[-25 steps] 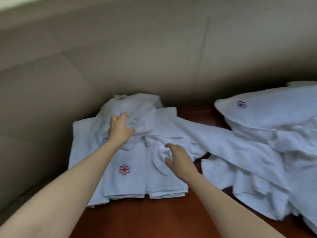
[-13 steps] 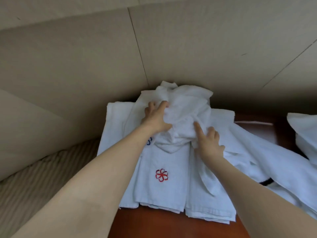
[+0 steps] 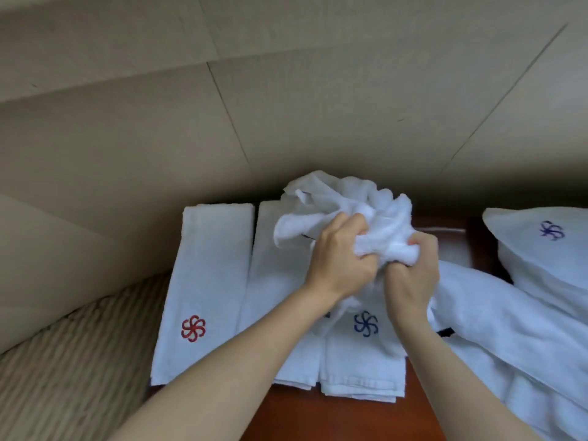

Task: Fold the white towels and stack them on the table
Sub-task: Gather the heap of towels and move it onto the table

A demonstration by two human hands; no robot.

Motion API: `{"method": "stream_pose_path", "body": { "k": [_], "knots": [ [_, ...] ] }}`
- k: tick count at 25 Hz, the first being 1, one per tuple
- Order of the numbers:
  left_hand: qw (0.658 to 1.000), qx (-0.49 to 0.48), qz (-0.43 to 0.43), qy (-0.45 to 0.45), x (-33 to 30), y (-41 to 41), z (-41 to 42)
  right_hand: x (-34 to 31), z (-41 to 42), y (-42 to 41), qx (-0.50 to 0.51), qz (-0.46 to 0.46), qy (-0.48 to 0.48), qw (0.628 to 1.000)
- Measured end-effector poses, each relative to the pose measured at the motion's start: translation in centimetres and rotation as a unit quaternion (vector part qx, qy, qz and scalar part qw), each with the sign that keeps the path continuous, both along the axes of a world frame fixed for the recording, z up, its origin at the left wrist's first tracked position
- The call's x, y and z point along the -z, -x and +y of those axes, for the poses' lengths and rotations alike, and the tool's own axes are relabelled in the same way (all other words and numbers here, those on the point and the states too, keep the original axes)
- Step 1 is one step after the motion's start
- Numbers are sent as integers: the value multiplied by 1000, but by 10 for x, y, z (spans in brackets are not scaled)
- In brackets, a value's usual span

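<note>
Both hands at frame centre, each clenched round the same crumpled white terry towel. Left hand grips the bunch from the left, fingers curled into the cloth; right hand grips it from the right, knuckles up. The bunched towel is lifted above the folded ones, its top edge near the beige panelled wall.

Below the hands, lower centre: flat folded white towel w/ red pinwheel emblem at left, and just beside it on its right a folded white towel w/ blue pinwheel emblem, partly hidden by the forearms. Both lie on the reddish-brown wooden table.

Right side of frame: loose heap of unfolded white towels, topped by one w/ a purple emblem. Lower left: striped beige carpet.
</note>
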State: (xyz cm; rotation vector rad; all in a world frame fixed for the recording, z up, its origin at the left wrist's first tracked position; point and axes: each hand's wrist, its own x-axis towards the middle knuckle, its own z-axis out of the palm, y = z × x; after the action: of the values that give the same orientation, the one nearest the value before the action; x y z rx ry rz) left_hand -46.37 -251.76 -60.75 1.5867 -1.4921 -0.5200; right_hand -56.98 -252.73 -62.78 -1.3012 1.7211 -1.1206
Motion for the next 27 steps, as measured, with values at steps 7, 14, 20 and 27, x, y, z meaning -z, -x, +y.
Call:
{"method": "stream_pose_path", "body": {
  "k": [7,14,20,27],
  "knots": [
    [981,158,116,-7,-89,157,-10,-80,7,144,202,-84,116,969],
    [949,290,126,9,-135,335,-16,-128,17,334,328,23,154,932],
    [882,290,-261,-263,-4,377,-25,-46,30,440,-57,266,-216,938],
    [857,274,-303,-314,7,384,-9,-39,54,440,-124,285,-229,922]
  ]
}}
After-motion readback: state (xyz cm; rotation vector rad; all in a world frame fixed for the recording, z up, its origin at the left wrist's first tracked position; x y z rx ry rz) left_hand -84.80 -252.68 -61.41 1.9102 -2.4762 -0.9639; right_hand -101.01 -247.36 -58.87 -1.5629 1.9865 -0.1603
